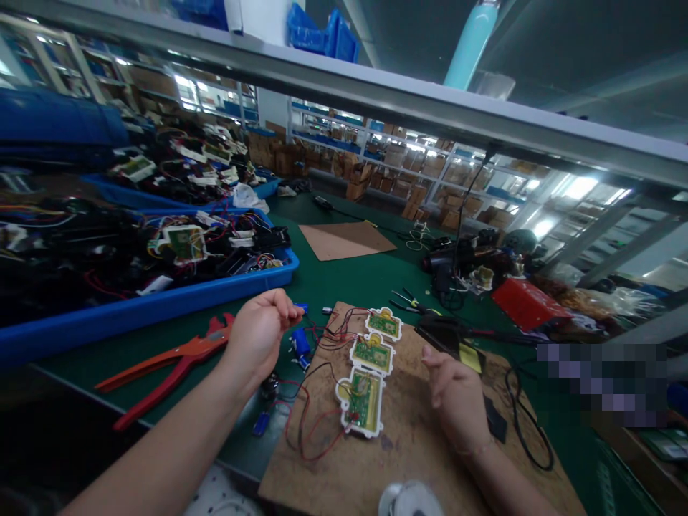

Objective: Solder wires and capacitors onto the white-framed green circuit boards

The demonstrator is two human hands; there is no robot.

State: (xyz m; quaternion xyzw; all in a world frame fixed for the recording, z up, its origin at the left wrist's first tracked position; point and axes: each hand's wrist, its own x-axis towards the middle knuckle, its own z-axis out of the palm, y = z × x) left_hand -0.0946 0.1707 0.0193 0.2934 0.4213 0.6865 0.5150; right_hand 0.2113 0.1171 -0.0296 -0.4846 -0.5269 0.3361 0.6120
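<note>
My left hand (261,330) is closed in a pinch, with a small blue part (302,308) at its fingertips, mostly hidden. Just beside it, more blue wired parts (301,344) lie at the edge of a brown board (413,444). Three green circuit boards in white frames, the far one (385,325), the middle one (372,354) and the near one (363,403), are lined up on that board. Red and black wires run from them to the left. Over the right side hovers my right hand (459,401), fingers loosely bent and apart, no object visible in it.
Red-orange cutters (183,351) lie left of my left arm. A blue bin (241,285) full of wired parts stands behind. Pliers (408,301), a black cable (519,423), a red box (529,304) and a spool (409,499) surround the board. A shelf (376,86) crosses overhead.
</note>
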